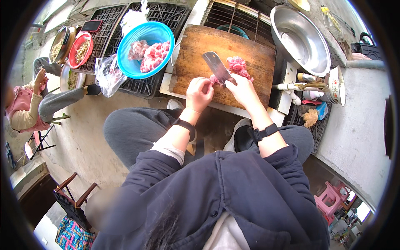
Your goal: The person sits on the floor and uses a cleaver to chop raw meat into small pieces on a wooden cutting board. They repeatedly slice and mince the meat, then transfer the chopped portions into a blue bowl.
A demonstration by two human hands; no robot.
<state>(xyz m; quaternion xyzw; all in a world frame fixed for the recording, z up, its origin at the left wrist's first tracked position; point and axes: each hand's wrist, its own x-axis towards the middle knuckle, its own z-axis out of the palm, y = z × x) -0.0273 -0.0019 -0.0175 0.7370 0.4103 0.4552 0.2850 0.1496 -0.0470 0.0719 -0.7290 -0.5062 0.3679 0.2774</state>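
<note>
A cleaver (pixel 215 67) is in my right hand (pixel 242 87), its broad blade slanting to the upper left over the wooden cutting board (pixel 197 47). Under and beside the blade lies a small piece of raw meat (pixel 213 79). At that piece's left end, the curled fingers of my left hand (pixel 199 93) pinch its edge; the fingertips are partly hidden. Just beyond my right hand, a larger heap of pink raw meat (pixel 237 65) rests on the board. Left of the board, a blue plastic basket (pixel 156 29) contains more cut meat (pixel 155 56).
A large steel basin (pixel 300 40) stands right of the board. Black plastic crates (pixel 137 82) support the blue basket and a clear plastic bag (pixel 109 73). A red basket (pixel 90 47) of food pieces is farther left, near a seated person (pixel 28 106). A wire rack (pixel 231 18) lies behind the board.
</note>
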